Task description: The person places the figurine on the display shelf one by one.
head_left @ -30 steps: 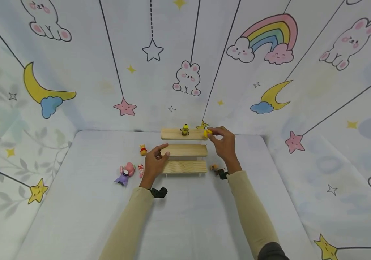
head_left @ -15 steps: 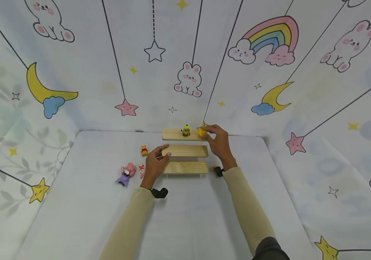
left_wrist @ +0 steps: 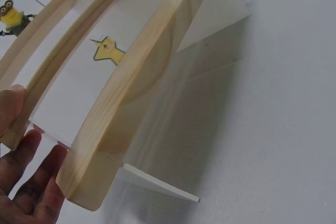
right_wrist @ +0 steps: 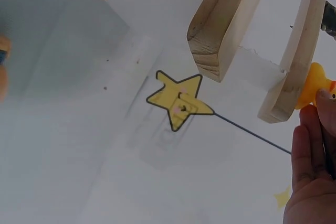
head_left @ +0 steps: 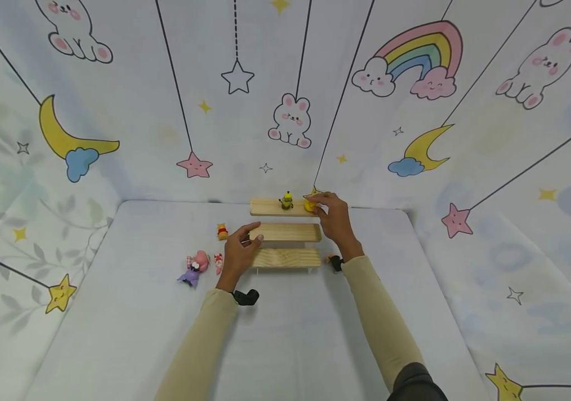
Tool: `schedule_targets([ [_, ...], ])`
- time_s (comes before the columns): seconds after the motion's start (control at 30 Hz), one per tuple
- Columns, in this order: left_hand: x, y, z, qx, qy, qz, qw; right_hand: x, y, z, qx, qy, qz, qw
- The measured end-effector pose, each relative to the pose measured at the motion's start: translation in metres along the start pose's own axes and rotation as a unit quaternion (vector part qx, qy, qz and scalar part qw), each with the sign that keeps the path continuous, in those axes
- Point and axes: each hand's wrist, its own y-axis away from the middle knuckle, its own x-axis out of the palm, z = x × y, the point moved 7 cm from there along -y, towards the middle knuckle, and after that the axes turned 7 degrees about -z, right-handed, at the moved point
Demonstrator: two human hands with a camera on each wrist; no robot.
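Note:
A wooden three-tier shelf stands by the back wall. My left hand [head_left: 237,253] grips the left end of its middle board [head_left: 288,232], thumb on the front and fingers behind. At the right end of the top board [head_left: 265,208], my right hand [head_left: 336,223] pinches a yellow rubber duck [right_wrist: 312,85]. The duck sits right at the board's surface, partly hidden by fingers in the head view. Left of it on the same board stands a Minion figure [head_left: 286,201] in dark green. The bottom board [head_left: 290,258] bears nothing.
Left of the shelf lie a Winnie-the-Pooh figure [head_left: 222,231], a small red-and-white figure [head_left: 218,263], and pink [head_left: 200,260] and purple [head_left: 189,278] figures. A small brown-headed figure [head_left: 329,259] lies right of the shelf, partly hidden by my right wrist.
My right hand has moved left with the duck, from off the top board's right end onto it. My left hand has stayed on the middle board.

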Motion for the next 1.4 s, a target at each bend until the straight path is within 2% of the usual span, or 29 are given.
schedule_targets([
  [0.17,0.000,-0.001,0.001,-0.001,0.001,0.002,1.0000,0.001,0.000,-0.001,-0.003,0.017,0.008,0.9998],
  [0.33,0.001,-0.001,0.001,0.000,0.001,0.003,1.0000,0.000,0.004,-0.004,0.001,0.011,0.005,0.9999],
  [0.63,0.002,0.000,0.001,0.001,0.002,0.004,1.0000,-0.002,0.007,-0.008,0.024,0.007,-0.053,0.9983],
  [0.73,0.002,0.001,0.000,0.003,0.005,0.004,1.0000,-0.002,0.006,-0.007,0.023,0.002,-0.061,0.9978],
  [1.1,0.002,0.002,0.001,0.000,-0.003,-0.003,1.0000,0.003,0.006,-0.013,0.038,-0.013,-0.034,0.9986],
  [1.27,0.002,0.001,0.002,-0.007,-0.007,0.001,1.0000,-0.006,0.007,-0.014,0.036,-0.014,-0.053,0.9979],
  [1.4,0.001,-0.001,0.001,-0.009,-0.012,0.001,0.9999,-0.017,0.009,-0.019,0.048,-0.015,-0.070,0.9962],
])
